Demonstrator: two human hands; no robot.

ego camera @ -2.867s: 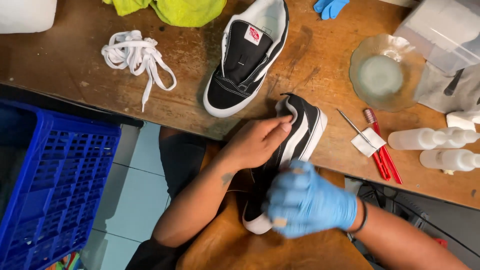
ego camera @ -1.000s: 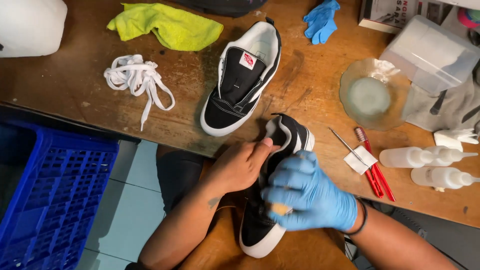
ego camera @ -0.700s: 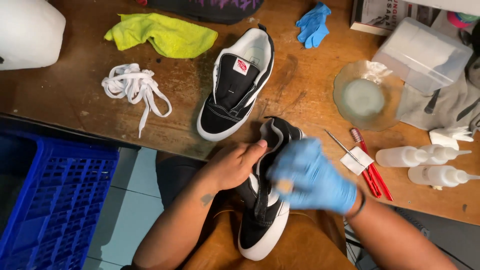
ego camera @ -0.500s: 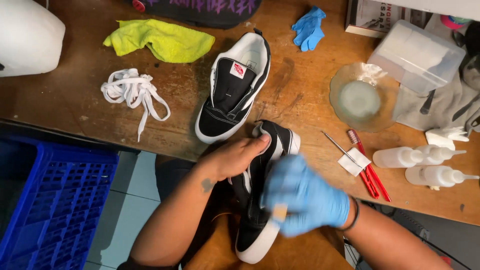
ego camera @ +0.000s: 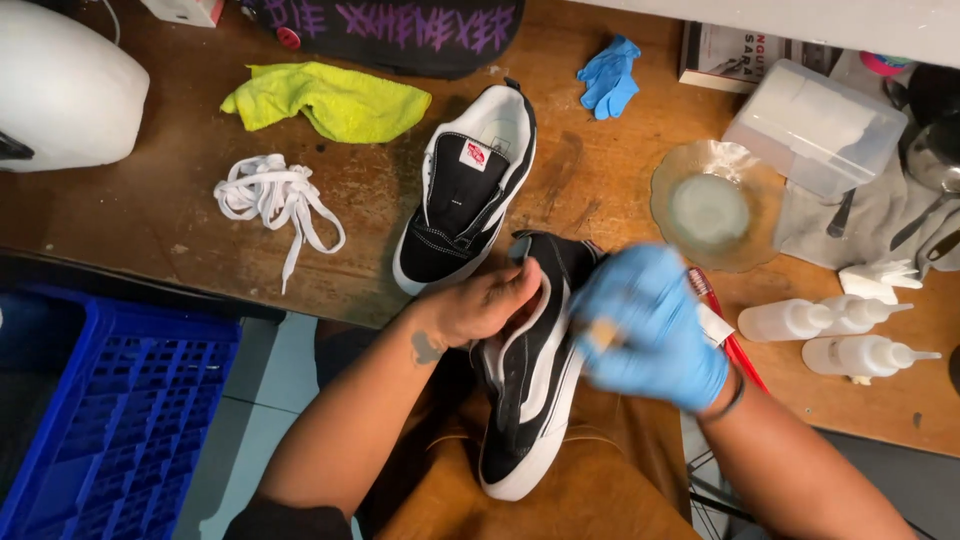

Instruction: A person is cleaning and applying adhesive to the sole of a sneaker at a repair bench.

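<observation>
The black-and-white shoe (ego camera: 530, 390) lies across the person's lap on a tan apron (ego camera: 600, 480), its heel end just at the edge of the wooden tabletop (ego camera: 150, 230) and its toe pointing down toward the person. The bare left hand (ego camera: 485, 300) curls its grip around the shoe's collar and upper side, fingers pressed against the padded opening. The right hand (ego camera: 650, 325), in a blue glove, is closed in a pinch on something small and pale, possibly a swab or small brush, though motion blur makes that hard to confirm. The shoe looks light and easy to turn with one hand; its canvas and suede upper should give under pressure, while the thick white rubber sole stays stiff, so the sole edge and heel collar seem the firmest places to hold. Beyond the shoe on the tabletop stands its unlaced mate (ego camera: 465, 195), with white laces (ego camera: 270, 195) farther out to that side.
</observation>
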